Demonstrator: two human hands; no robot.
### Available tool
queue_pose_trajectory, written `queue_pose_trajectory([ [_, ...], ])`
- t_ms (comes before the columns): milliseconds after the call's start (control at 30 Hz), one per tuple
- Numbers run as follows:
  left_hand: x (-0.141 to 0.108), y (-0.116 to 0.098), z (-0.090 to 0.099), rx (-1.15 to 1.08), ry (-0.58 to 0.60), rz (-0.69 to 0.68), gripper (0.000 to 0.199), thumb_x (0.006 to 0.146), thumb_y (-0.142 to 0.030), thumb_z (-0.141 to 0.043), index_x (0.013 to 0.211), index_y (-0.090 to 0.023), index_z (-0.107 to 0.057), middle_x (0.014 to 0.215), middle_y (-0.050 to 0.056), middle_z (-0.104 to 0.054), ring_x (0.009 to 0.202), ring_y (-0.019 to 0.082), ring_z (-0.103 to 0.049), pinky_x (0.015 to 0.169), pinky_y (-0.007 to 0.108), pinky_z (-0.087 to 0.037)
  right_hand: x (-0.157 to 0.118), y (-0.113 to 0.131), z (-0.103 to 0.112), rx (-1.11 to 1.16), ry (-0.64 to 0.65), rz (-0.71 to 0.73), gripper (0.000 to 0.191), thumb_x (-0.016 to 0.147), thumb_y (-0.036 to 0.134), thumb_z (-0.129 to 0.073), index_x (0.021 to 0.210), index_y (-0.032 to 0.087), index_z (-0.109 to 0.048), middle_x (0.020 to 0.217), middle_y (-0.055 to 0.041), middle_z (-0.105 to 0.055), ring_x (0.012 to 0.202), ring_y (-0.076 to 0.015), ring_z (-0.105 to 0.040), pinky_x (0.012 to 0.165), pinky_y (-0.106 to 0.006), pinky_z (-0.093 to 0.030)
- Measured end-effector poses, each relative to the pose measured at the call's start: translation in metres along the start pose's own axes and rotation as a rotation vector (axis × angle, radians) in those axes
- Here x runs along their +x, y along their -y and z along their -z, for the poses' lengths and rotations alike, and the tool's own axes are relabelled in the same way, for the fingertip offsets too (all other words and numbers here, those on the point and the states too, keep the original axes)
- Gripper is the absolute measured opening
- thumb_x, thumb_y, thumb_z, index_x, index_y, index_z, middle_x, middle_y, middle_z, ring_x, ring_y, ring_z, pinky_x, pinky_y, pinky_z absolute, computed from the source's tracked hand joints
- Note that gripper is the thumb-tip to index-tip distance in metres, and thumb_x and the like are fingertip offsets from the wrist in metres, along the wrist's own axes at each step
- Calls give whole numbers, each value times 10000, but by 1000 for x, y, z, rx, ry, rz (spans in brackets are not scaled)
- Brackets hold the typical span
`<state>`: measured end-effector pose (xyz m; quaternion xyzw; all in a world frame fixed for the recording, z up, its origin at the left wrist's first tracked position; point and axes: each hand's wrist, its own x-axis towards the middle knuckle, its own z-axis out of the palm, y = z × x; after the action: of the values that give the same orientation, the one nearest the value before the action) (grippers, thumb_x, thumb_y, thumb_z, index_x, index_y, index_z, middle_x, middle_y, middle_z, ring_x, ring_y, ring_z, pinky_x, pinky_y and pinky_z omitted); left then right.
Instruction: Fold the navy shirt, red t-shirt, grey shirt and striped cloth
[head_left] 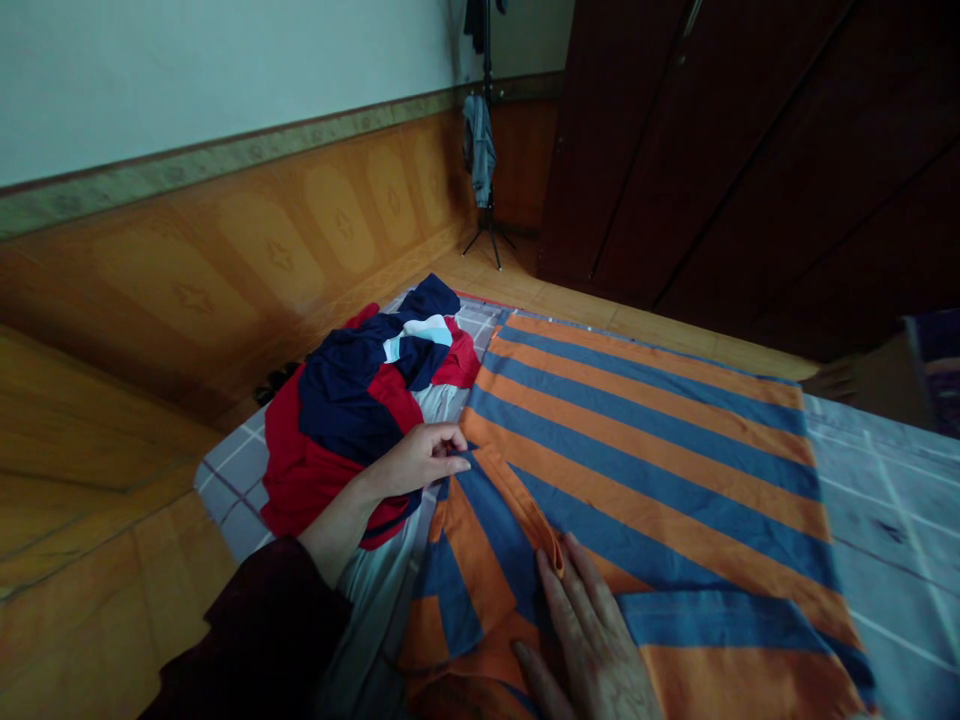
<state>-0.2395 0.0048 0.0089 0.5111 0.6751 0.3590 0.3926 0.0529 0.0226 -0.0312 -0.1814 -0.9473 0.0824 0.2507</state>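
An orange and blue striped shirt point(645, 450) lies spread over the bed, with part of it folded over toward me and a sleeve-like piece at its near left. My left hand point(420, 460) is at the shirt's left side, thumb and fingers closed on the edge of the cloth. Flat on the fabric near the bottom of the view rests my right hand point(592, 640), fingers stretched out. Its fingertips touch the end of a narrow folded orange strip that runs up toward the left hand. The right thumb is partly hidden in the shadowed folds.
A heap of navy and red clothes point(352, 390) lies left of the shirt on the grey checked bed sheet point(885, 520). Beyond the bed stand a coat rack point(489, 180) with grey clothing and a dark wardrobe point(712, 150). A tiled wall point(247, 260) runs along the left.
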Motion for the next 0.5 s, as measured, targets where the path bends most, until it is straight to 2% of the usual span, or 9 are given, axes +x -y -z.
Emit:
queue_pose_trajectory([
  [167, 0, 1, -2, 20, -9, -9, 160, 793, -314, -584, 773, -166, -530, 604, -70, -409, 518, 68, -378, 478, 170, -277, -2, 1, 2, 49, 15, -54, 703, 870, 312, -517, 1479, 109, -231, 1467, -154, -366, 1335, -335, -347, 929, -422, -509],
  [300, 1, -2, -4, 248, -54, -48, 138, 838, -288, -536, 764, -173, -556, 591, -64, -442, 538, 81, -418, 501, 180, -285, -2, 1, 1, 44, -14, -53, 712, 873, 321, -520, 1483, 110, -218, 1488, -151, -326, 1340, -339, -336, 917, -420, -518],
  [500, 1, -2, -6, 611, -101, -116, 111, 838, -304, -598, 815, -197, -615, 689, -39, -597, 632, 120, -554, 593, 215, -358, 0, 3, 1, -11, -7, -44, 752, 868, 311, -503, 1493, 81, -154, 1531, -163, -202, 1370, -361, -260, 931, -437, -503],
])
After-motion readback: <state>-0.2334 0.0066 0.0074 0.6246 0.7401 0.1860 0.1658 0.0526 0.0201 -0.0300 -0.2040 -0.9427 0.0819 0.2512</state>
